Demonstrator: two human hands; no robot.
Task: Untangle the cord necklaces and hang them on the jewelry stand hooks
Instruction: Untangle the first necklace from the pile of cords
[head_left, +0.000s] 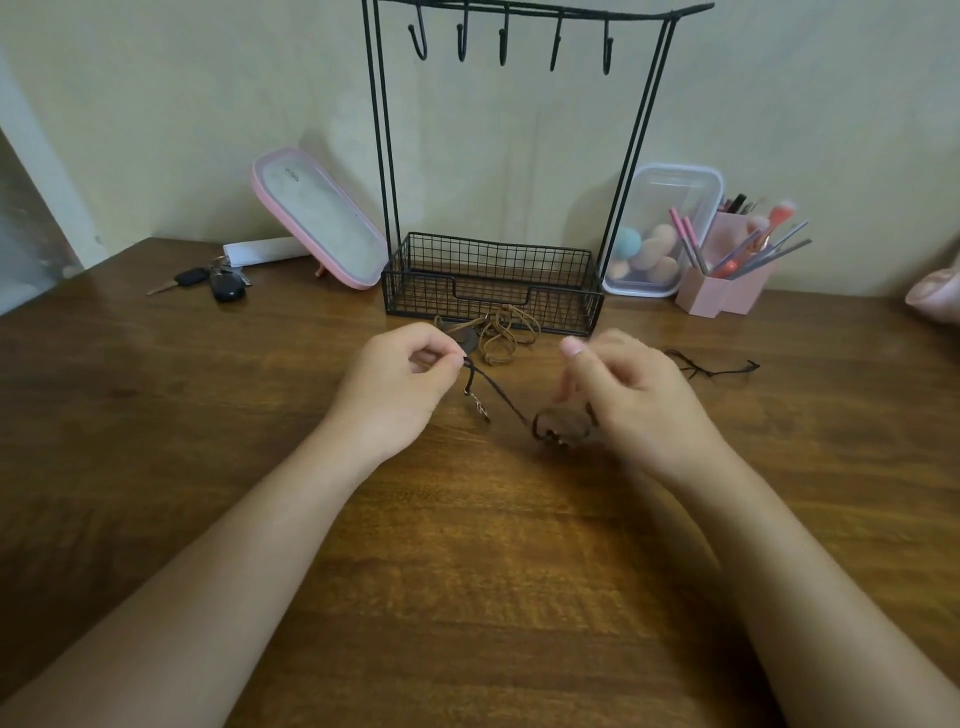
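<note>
Step in hand: untangling, approx. first of the set. No cord is on a hook yet.

1. Left hand (395, 379): grip pressed together, thumb and forefinger pinching one end of the dark cord necklace (498, 397). A short tail w/ a small metal clasp (480, 408) dangles below the pinch.
2. Right hand (628, 395): fingers curled over the other end of the same cord, where it forms a coil w/ what looks like a pendant (558, 423) at bench level. Whether that grip is closed on the cord cannot be told; the contact is hidden behind the fingers and blurred.
3. Cord runs taut-ish, diagonally, from left pinch down to the coil, just above the bench (467, 597).
4. Tan cord necklace (506, 332) lies bunched on the bench, touching the front of the stand's wire basket (493, 283). A thin black cord (711, 369) lies apart, to the right of the right hand.
5. Jewelry stand (519, 156) stands upright at the rear of the bench; its five hooks (504, 47) are all bare.

Next move, est.: free the coil near the right hand. Req. a light pull only, since hard tension would likely tighten any knot. Work the loop open w/ the fingertips, then draw the cord out to full length. Once clear, lift by the loop and set it over one hook, reaching above the basket w/o snagging the tan bundle.
</note>
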